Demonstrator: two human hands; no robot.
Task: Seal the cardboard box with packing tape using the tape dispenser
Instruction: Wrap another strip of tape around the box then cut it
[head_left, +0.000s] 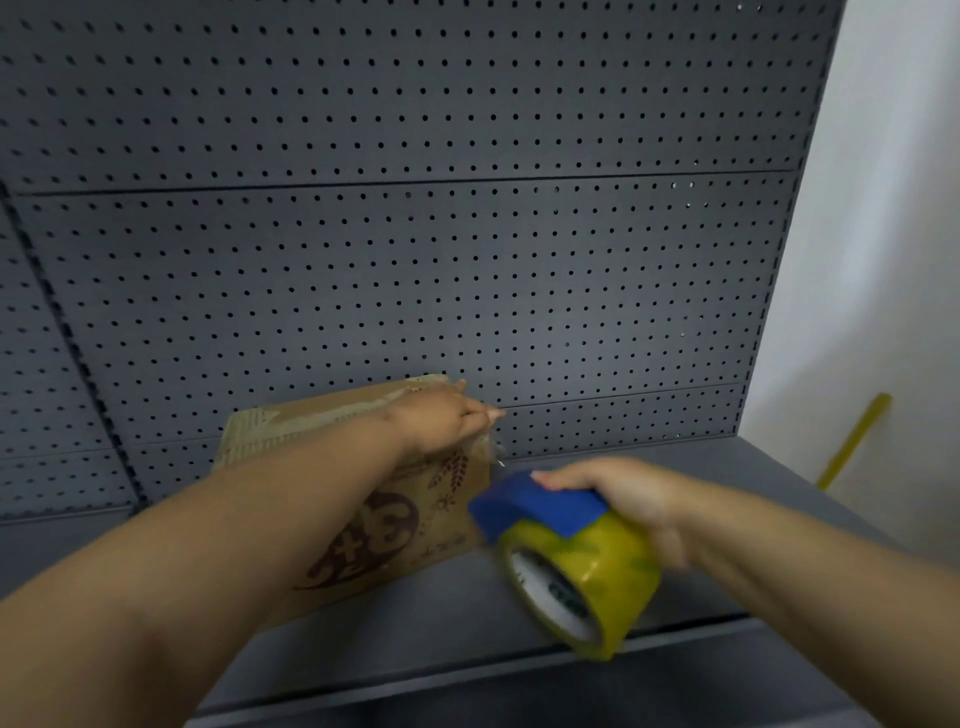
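Reaching across your body, your left hand (441, 418) lies on the far right top corner of the cardboard box (415, 519). One fingertip pokes out past the edge. The rest of the fingers are blurred together, so I cannot tell whether you press flat there or pinch something. Your forearm covers much of the box's top and part of the dark print on its near side.

The box sits on the grey shelf (753, 493), toward the back, close to the pegboard (415, 260). Pale, torn old tape shows along its top edge.

Your right hand (623, 499) grips the blue tape dispenser (535, 506) from above, fingers curled over its top, just right of the box. The yellow tape roll (597, 566) hangs beneath it, smeared by motion. A thin glint (496, 457) shows between the dispenser and the box corner; it is too faint to name for sure.

At far right, a yellow stick (854, 441) leans by the white wall (883, 208), its lower end hidden behind the shelf.
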